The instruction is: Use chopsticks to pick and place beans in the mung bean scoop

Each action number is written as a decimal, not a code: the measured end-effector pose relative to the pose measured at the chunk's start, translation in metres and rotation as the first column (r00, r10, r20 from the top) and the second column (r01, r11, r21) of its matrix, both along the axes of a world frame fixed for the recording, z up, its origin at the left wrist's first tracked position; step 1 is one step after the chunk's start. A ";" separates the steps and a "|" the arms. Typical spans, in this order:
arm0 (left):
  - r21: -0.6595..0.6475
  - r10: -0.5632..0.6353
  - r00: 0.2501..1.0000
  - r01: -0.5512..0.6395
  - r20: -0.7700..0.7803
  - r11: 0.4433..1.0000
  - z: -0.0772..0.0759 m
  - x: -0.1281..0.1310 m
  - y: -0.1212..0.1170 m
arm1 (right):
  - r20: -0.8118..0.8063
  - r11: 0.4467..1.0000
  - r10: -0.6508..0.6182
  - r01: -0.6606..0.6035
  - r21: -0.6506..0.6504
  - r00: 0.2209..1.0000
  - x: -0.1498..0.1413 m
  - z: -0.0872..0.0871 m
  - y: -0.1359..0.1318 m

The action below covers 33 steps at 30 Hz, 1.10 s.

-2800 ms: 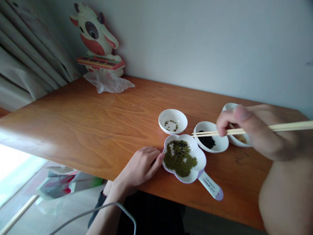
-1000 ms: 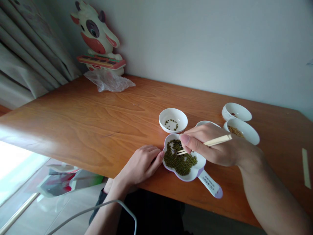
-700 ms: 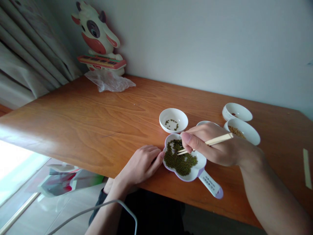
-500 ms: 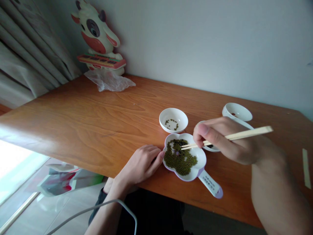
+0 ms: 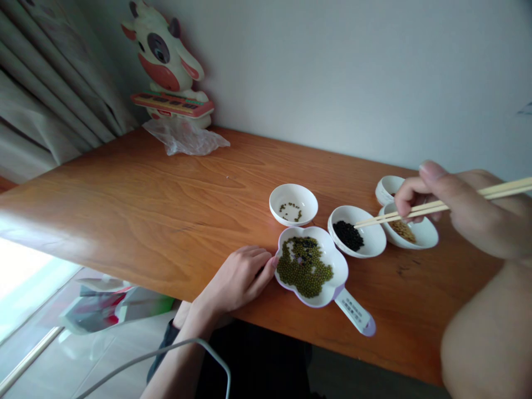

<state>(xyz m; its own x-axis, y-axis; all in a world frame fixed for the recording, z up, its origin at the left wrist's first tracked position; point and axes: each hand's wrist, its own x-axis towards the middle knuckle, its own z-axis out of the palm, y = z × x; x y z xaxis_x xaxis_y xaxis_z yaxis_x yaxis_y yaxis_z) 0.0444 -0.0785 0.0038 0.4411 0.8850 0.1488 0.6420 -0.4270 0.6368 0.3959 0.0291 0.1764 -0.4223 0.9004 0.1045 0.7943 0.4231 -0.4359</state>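
My right hand (image 5: pixel 461 205) grips a pair of wooden chopsticks (image 5: pixel 424 209), whose tips are over a white bowl (image 5: pixel 376 241) of small black beans (image 5: pixel 348 235). In front stands a white, flower-shaped dish (image 5: pixel 338 274) with a lilac rim and a printed handle, holding green mung beans (image 5: pixel 305 274) with some black ones among them. My left hand (image 5: pixel 243 274) rests at the table edge, fingers curled and thumb pinching the dish's left rim. Behind the dish, another white bowl (image 5: pixel 307 202) contains a few scattered green beans.
Partly behind my right hand are a bowl (image 5: pixel 426 238) of tan grains and a farther bowl (image 5: pixel 384 191). A cow toy keyboard (image 5: pixel 172 102) and a clear plastic bag (image 5: pixel 189 138) sit at the back left of the wooden table (image 5: pixel 166 221). A grey cable (image 5: pixel 166 349) crosses my left forearm.
My right hand has moved right with the chopsticks, from above the flower-shaped dish to the bowl of black beans. That bowl and the grain bowl now show more. My left hand stayed put.
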 end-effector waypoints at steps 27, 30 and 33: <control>-0.058 -0.001 1.000 0.002 0.017 0.998 -0.001 -0.001 -0.001 | 0.156 0.893 0.407 -0.356 -0.276 0.900 -0.089 -0.036 -0.026; -0.055 0.000 1.000 0.000 0.009 0.998 -0.002 -0.001 -0.001 | 0.148 0.882 0.426 -0.374 -0.286 0.892 -0.092 -0.038 -0.026; -0.055 -0.004 1.000 0.005 0.007 0.998 -0.003 -0.002 -0.001 | 0.138 0.873 0.441 -0.388 -0.294 0.887 -0.093 -0.039 -0.027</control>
<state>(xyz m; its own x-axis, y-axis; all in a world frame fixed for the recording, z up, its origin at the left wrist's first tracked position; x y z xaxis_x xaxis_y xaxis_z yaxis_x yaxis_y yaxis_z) 0.0427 -0.0792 0.0009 0.4444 0.8899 0.1030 0.6359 -0.3944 0.6634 0.3028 0.0023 0.1375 -0.7504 0.6220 -0.2237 0.6492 0.6296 -0.4269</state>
